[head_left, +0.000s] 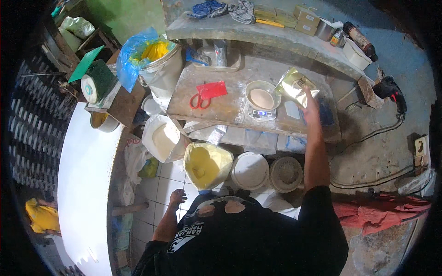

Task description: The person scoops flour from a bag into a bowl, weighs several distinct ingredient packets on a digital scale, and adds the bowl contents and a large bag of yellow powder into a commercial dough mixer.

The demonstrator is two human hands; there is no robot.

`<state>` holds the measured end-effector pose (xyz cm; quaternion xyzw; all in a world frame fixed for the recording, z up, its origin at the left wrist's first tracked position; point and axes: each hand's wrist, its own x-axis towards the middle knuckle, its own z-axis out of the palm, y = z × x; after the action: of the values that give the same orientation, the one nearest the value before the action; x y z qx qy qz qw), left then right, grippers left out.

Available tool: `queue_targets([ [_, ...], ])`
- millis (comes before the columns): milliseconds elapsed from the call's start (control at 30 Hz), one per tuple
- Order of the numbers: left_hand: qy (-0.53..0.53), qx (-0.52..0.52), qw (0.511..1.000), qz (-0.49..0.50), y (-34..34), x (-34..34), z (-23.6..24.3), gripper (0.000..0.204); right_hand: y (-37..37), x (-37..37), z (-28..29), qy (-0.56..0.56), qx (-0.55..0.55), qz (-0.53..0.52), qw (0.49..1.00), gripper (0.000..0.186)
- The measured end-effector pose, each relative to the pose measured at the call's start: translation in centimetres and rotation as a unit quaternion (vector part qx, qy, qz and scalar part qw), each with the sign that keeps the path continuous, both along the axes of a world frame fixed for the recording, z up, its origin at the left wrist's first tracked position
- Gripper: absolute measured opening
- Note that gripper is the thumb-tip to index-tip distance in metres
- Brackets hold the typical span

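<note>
My right hand (311,105) grips a shiny gold foil pouch (292,85) by its right side, tilted beside a round bowl (276,98). Pale powder (261,99) lies in the bowl, which rests on a small digital scale (263,114) with a lit display. I cannot make out whether anything is coming out of the pouch. My left hand (177,198) hangs low, with nothing in it and its fingers loosely apart. Closest to it is a bucket with a pale yellow liner (208,147), holding yellow powder.
Red-handled scissors (200,102) and a red packet (212,89) lie on the worn table (184,99). Behind stands a tray (235,64). A blue-lined bucket (159,76) and a dial scale (94,85) are at left. A white sack (162,138) and round tubs (250,171) line the near side.
</note>
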<state>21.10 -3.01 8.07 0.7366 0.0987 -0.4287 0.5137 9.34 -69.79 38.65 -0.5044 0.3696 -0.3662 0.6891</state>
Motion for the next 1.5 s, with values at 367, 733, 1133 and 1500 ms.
queue_targets([
  [367,0.000,0.008,1.000,-0.003,0.4,0.4,-1.1,0.041,-0.4,0.6,-0.3,0.076,-0.118,-0.027,0.990,0.066],
  [733,0.001,-0.026,1.000,-0.006,0.2,0.3,-1.4,0.047,-2.6,2.4,-2.8,0.134,-0.252,-0.066,0.956,0.069],
  [1133,0.017,0.007,1.000,0.000,0.2,0.5,-1.1,0.044,0.5,3.0,-0.2,0.139,-0.245,-0.048,0.958,0.070],
  [1500,0.020,-0.037,0.999,-0.003,-0.3,0.9,0.0,0.044,-3.1,2.5,-3.3,0.134,-0.251,-0.081,0.955,0.062],
])
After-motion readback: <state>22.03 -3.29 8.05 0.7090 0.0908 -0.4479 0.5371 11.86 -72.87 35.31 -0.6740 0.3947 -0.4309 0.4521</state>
